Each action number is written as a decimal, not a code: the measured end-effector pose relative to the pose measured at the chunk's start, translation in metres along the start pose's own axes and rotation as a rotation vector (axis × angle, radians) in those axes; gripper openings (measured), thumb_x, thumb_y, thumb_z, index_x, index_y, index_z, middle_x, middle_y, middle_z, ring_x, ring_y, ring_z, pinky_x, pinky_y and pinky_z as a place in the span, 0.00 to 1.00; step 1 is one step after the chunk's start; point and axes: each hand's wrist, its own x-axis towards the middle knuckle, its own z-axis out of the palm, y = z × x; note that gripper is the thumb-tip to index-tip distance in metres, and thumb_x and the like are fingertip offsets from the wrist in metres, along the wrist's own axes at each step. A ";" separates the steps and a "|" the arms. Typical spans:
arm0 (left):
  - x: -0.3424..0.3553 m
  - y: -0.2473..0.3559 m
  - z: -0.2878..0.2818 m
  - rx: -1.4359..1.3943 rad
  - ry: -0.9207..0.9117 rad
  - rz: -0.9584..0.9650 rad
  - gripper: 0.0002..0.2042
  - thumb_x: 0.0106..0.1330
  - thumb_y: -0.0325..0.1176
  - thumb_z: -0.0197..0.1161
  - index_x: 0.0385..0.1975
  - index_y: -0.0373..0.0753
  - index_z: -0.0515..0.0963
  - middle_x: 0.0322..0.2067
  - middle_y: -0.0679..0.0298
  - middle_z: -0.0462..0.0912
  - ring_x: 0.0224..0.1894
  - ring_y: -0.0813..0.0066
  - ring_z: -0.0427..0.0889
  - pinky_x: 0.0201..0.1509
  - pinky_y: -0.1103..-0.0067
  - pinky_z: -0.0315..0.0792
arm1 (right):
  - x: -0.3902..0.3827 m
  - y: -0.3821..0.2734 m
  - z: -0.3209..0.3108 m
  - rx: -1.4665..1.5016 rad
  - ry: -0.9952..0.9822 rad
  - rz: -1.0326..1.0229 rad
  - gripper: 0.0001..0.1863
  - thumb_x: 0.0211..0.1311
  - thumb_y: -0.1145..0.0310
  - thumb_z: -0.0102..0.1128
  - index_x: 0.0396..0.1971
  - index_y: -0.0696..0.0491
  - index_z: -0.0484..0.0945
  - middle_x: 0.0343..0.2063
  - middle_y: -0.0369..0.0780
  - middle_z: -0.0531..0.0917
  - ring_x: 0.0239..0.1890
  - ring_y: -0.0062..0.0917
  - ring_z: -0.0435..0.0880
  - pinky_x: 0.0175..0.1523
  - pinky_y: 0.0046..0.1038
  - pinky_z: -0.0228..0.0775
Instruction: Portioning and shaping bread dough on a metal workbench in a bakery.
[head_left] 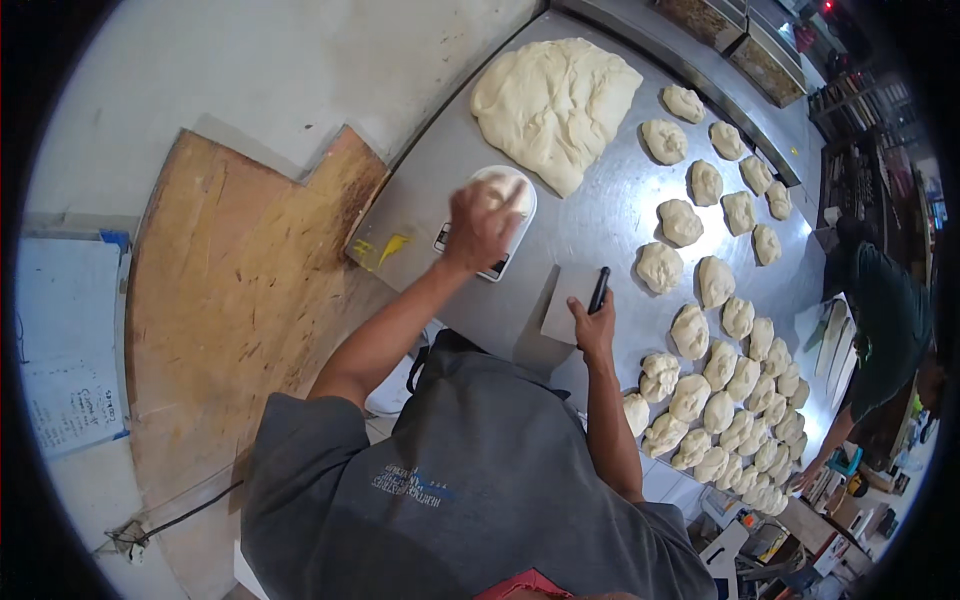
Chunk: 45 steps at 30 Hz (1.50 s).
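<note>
My left hand [480, 228] is over a white kitchen scale [522, 228], at a piece of dough [506, 187] on top of it. Motion smears its fingers, so whether they grip the dough cannot be told. My right hand [594, 328] is closed on the black handle of a dough scraper [566, 303], its broad pale blade tilted over the steel table [615, 228]. Beyond the scale lies a large slab of dough [555, 105]. Many separate dough pieces [683, 222] are spread to the right, packed closer toward the near end.
A wall and wooden board [250, 250] border the table's left side. Yellow scraps [393, 247] lie at its left corner. Another person [885, 320] in dark clothes stands past the right edge, one arm reaching toward the near dough pieces. Metal pans [765, 65] stand at the far side.
</note>
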 end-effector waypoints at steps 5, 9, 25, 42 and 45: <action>-0.083 0.059 0.053 -0.275 -0.355 0.211 0.16 0.67 0.32 0.60 0.54 0.44 0.84 0.55 0.62 0.81 0.54 0.63 0.78 0.62 0.67 0.71 | -0.011 -0.006 -0.021 0.231 -0.020 0.208 0.27 0.63 0.69 0.69 0.60 0.61 0.72 0.42 0.49 0.85 0.37 0.33 0.83 0.46 0.32 0.77; -0.108 0.078 0.076 -0.317 -0.392 0.131 0.12 0.67 0.34 0.62 0.48 0.45 0.85 0.52 0.65 0.82 0.51 0.65 0.78 0.59 0.68 0.73 | -0.018 -0.011 -0.033 0.251 0.028 0.201 0.25 0.62 0.68 0.70 0.56 0.61 0.74 0.40 0.45 0.84 0.37 0.31 0.81 0.47 0.32 0.75; -0.115 0.075 0.066 -0.454 -0.436 -0.040 0.07 0.68 0.38 0.67 0.37 0.43 0.87 0.34 0.69 0.85 0.41 0.68 0.80 0.52 0.73 0.74 | -0.029 -0.008 -0.022 -0.086 -0.033 0.099 0.32 0.61 0.68 0.68 0.63 0.60 0.69 0.48 0.55 0.84 0.44 0.44 0.85 0.51 0.38 0.77; -0.029 0.020 0.019 -0.097 0.015 -0.084 0.11 0.61 0.32 0.70 0.43 0.43 0.87 0.32 0.68 0.86 0.37 0.67 0.80 0.51 0.70 0.70 | -0.010 -0.024 0.029 -0.177 -0.056 0.039 0.33 0.63 0.68 0.65 0.66 0.59 0.65 0.44 0.59 0.84 0.39 0.54 0.86 0.46 0.48 0.76; 0.005 -0.017 0.007 0.097 0.048 -0.024 0.16 0.63 0.36 0.68 0.51 0.44 0.87 0.47 0.60 0.84 0.49 0.61 0.77 0.57 0.62 0.67 | -0.012 -0.009 0.025 -0.083 -0.070 -0.002 0.32 0.63 0.68 0.66 0.65 0.59 0.67 0.44 0.57 0.84 0.38 0.50 0.85 0.46 0.45 0.77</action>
